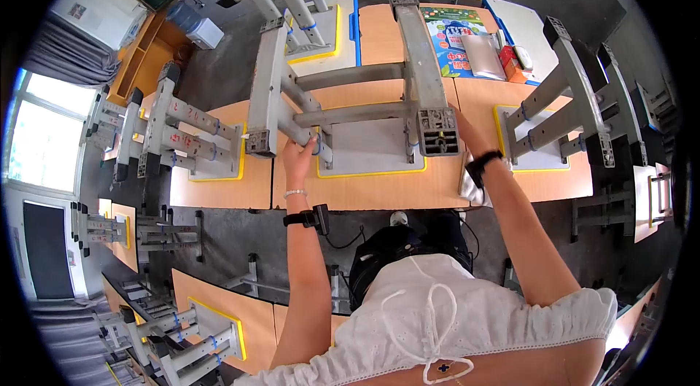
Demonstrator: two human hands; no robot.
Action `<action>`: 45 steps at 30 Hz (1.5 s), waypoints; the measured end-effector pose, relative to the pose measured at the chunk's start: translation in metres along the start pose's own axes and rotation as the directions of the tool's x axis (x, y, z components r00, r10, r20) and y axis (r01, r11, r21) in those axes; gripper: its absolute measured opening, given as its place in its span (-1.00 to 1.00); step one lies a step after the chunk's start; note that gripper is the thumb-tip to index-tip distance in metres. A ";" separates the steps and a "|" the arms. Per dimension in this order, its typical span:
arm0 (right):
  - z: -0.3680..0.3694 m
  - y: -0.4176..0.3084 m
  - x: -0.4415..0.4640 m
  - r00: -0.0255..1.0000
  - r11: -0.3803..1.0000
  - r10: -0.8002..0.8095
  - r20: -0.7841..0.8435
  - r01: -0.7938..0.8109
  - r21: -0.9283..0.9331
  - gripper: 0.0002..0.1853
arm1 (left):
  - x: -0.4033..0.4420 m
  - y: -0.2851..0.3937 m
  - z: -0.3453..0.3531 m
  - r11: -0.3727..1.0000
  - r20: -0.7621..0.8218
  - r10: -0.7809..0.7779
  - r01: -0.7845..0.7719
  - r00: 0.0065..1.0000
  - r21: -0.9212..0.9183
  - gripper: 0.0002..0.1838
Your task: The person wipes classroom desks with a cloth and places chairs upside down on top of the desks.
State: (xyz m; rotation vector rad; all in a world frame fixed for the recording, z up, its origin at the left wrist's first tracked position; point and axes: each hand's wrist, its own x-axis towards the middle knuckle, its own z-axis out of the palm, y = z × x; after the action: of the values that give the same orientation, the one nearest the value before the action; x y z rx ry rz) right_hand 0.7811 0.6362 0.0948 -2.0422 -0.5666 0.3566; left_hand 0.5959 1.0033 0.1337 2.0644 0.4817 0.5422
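An upside-down stool (405, 112) with grey metal legs and black end caps rests on the wooden desk (292, 193), its yellow-edged seat (364, 145) on the desktop. My left hand (297, 158) is closed around the lower part of its left leg. Behind the right leg's capped foot reaches my right hand (468, 134), close against the stool; its fingers are hidden. Below the right wrist, a crumpled white cloth-like item (474, 183) lies at the desk's front edge. Both wrists wear black bands.
More upturned stools stand on the desks to the left (193, 131) and right (558, 109). Beyond are a colourful poster (445, 29), a silver folder-like item (483, 56) and an orange box (514, 64). A water dispenser (204, 32) stands at the back left; another desk (251, 335) is behind me.
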 end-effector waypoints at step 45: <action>0.011 0.125 -0.125 0.985 0.749 0.147 0.095 -0.048 -0.661 -0.17 | -0.001 -0.032 0.005 0.982 -0.059 -0.064 0.052 0.996 -0.180 -0.67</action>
State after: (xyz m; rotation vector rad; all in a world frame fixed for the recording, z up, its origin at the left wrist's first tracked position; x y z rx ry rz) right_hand 0.7007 0.5237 -0.0158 -2.7592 -0.7480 0.4034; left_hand 0.5941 1.0153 0.1039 1.8610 0.5108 0.5969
